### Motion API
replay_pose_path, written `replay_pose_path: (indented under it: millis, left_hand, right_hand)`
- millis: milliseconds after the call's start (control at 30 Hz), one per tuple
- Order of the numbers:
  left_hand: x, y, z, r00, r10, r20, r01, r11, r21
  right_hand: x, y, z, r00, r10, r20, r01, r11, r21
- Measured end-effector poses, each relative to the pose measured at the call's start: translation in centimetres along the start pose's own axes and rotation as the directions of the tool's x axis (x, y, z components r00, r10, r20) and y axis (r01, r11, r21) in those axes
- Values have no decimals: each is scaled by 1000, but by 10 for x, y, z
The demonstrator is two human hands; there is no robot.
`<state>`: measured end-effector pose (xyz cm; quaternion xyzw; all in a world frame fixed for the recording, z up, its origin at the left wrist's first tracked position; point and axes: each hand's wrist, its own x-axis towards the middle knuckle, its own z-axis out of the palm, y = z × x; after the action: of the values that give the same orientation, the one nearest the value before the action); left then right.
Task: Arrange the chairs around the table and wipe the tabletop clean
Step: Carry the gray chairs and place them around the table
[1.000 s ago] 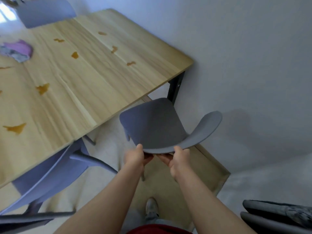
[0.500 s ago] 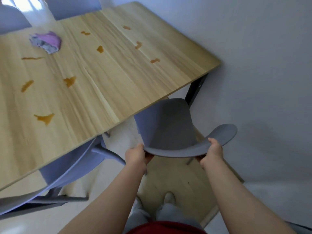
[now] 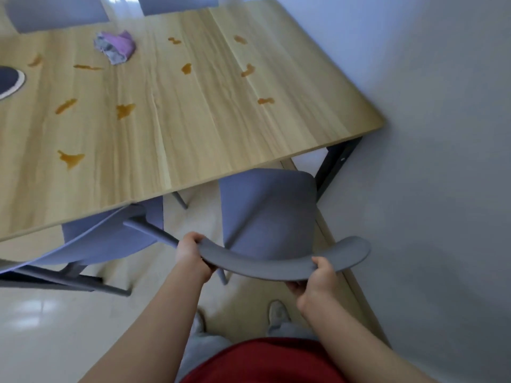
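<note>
A grey chair (image 3: 265, 217) stands at the near right corner of the light wooden table (image 3: 193, 111), its seat partly under the tabletop edge. My left hand (image 3: 190, 252) grips the left end of its curved backrest, and my right hand (image 3: 318, 280) grips the backrest further right. Several orange spills (image 3: 70, 158) dot the tabletop. A crumpled purple and grey cloth (image 3: 116, 48) lies on the table's far side.
A second grey chair (image 3: 110, 236) is tucked under the table to the left. Two more chair backs (image 3: 58, 12) show at the far edge. A dark round object (image 3: 8, 78) sits at the left border. A white wall (image 3: 442, 134) is close on the right.
My right hand slid from beside the left one out along the backrest. The chair has swung to face the table and moved in, its seat front now under the edge.
</note>
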<state>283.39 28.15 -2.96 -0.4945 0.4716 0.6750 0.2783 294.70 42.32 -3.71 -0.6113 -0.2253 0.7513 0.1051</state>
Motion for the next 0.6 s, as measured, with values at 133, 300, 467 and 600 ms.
replay_pose_path:
  millis: [133,300,467,600]
  left_hand:
    - [-12,-21,16,1000,20,4,-19,988,-150]
    - [-18,-53,15,983,72,169,-33,974,-223]
    - [-20,-54,11,968,150,199,-124,983,-137]
    - [-25,-65,18,972,193,134,-165,966,-197]
  right_hand:
    - [11,-15,-7,999,-16,44,19,998,-56]
    - [17,-32,-15,996,-6,87,20,987,-162]
    - [17,-51,-23,991,-80,109,110,943,-314]
    - [18,-62,-21,983,-105,150,151,928,-340]
